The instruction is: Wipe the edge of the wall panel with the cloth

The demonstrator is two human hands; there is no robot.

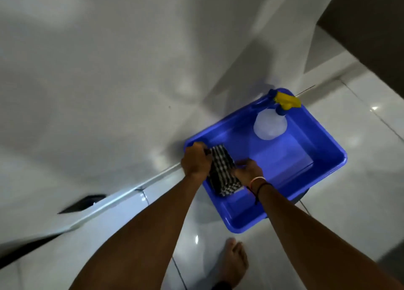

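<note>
- Clearly, from the head view, the wiping has not begun: both hands are down over the blue tub, not at the wall.
- Head view: the checked cloth hangs between the two hands above the near-left corner of the tub, its lower end down by the tub's near wall.
- Head view: the left hand has its fingers curled shut around the cloth's upper end, close to the tub's rim.
- Head view: the right hand rests against the cloth's right side with fingers bent; whether they truly pinch the cloth I cannot tell, since the palm side is hidden.
- Head view: a spray bottle with a yellow trigger head stands in the far corner of the tub, untouched.
- Head view: the white wall panel rises just beside the tub, and its bottom edge meets the glossy floor tiles to the left of the arms.
- Judging by this, the cloth is being gathered or wrung; lifting it out, carrying it to the panel edge and running it along all remain.
</note>
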